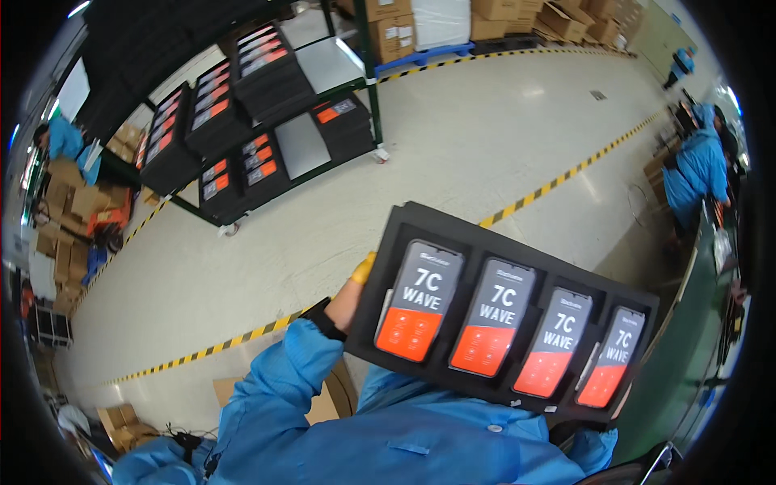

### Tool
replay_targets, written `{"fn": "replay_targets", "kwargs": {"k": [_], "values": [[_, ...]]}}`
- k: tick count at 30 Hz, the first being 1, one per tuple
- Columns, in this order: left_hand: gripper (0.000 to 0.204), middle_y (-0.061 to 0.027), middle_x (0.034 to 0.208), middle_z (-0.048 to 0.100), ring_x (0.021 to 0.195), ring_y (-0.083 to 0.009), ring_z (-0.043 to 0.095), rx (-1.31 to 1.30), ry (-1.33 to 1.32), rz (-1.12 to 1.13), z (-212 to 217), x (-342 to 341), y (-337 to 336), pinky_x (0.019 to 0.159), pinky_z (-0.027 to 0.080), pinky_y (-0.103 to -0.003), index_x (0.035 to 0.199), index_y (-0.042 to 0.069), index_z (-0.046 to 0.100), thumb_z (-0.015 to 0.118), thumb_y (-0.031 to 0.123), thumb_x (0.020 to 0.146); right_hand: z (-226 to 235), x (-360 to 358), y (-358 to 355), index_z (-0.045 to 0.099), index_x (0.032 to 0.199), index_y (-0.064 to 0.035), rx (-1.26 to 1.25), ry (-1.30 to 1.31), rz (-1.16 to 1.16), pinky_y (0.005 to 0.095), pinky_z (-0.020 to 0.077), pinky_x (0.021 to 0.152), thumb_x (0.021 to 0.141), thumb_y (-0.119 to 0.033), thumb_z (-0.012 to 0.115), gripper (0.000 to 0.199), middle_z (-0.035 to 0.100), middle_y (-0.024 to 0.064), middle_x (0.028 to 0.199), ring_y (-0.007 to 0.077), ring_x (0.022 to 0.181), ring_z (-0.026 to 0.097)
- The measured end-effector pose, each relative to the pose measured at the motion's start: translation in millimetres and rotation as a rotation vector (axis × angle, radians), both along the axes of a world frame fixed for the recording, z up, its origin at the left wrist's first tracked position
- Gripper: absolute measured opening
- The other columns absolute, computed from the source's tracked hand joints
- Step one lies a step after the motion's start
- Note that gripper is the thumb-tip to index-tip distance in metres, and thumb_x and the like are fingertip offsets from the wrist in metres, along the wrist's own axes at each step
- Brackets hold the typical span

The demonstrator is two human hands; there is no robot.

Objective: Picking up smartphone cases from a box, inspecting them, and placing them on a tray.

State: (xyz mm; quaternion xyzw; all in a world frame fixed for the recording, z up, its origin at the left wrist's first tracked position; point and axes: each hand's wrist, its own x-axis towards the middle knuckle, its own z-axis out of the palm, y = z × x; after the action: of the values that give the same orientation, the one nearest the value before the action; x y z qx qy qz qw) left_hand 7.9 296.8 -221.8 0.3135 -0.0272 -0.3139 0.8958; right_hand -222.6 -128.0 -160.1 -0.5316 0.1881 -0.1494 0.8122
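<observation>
A black foam tray (406, 220) is held up in front of my body, tilted, its right end lower in the view. Several smartphones lie in its recesses, each with a grey and orange-red screen film; the leftmost phone (420, 301) is closest to my left hand. My left hand (352, 293) grips the tray's left edge, with yellow covering on the fingertips and the other fingers hidden beneath. At the lower right edge a sliver of my right hand (622, 402) shows, holding the tray from that side. Blue sleeves cover both arms.
A wheeled rack with green posts (373, 109) at the upper left carries stacked black foam trays (275, 89). Yellow-black tape (558, 182) marks the floor. Cardboard boxes (392, 36) stand at the back. A green-topped bench (667, 364) runs along my right, near a person in blue (697, 174).
</observation>
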Motion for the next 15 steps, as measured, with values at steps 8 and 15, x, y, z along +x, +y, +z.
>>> {"fn": "replay_targets", "kwargs": {"k": [8, 15], "values": [[0.069, -0.0141, 0.129, 0.058, 0.112, -0.0249, 0.060, 0.140, 0.017, 0.439, -40, -19, 67, 0.096, 0.050, -0.037, 0.137, 0.004, 0.047, 0.040, 0.059, 0.096, 15, 183, -6, 0.050, 0.130, -0.0043, 0.057, 0.029, 0.453, 0.0449, 0.0533, 0.091, 0.098, -0.044, 0.044, 0.051, 0.060, 0.0140, 0.123, 0.0294, 0.107, 0.062], [0.070, -0.0156, 0.130, 0.057, 0.113, -0.0288, 0.059, -0.003, 0.169, 0.762, -65, -10, 91, 0.098, 0.050, -0.042, 0.136, 0.004, 0.047, 0.035, 0.059, 0.096, -3, 379, 44, 0.045, 0.139, -0.0037, 0.290, 0.209, 0.817, 0.0494, 0.0487, 0.098, 0.097, -0.047, 0.044, 0.060, 0.055, 0.0168, 0.133, 0.0323, 0.116, 0.058]]}}
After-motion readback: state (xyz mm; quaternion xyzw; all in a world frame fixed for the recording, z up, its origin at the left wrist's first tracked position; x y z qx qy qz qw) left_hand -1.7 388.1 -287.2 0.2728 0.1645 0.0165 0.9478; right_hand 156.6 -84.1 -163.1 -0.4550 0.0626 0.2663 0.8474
